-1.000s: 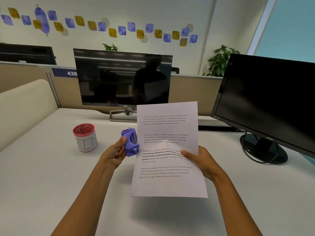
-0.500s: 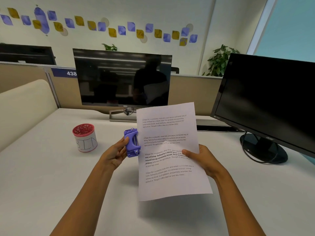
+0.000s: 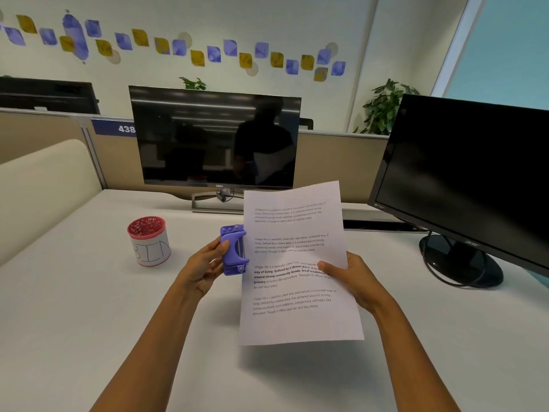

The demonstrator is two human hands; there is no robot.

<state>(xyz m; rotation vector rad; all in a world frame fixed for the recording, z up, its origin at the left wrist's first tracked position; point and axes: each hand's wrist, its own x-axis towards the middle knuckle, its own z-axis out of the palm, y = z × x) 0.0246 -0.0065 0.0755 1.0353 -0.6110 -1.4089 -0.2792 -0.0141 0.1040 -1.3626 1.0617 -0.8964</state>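
Observation:
My left hand (image 3: 205,264) grips a small purple hole punch (image 3: 233,249), thumb on its near face, holding it upright above the desk. My right hand (image 3: 352,279) holds a white printed sheet of paper (image 3: 297,263) by its right edge, thumb on the front over the text. The paper's left edge meets the punch's open side; I cannot tell how far it sits inside the slot.
A red-rimmed cup marked BIN (image 3: 150,240) stands on the white desk (image 3: 74,307) to the left. A Dell monitor (image 3: 215,138) stands at the back and a second dark monitor (image 3: 463,179) with its round stand and cable at the right. A beige partition runs behind.
The punch has moved right until it meets the paper's left edge. The paper has tilted a little, its lower end swinging right.

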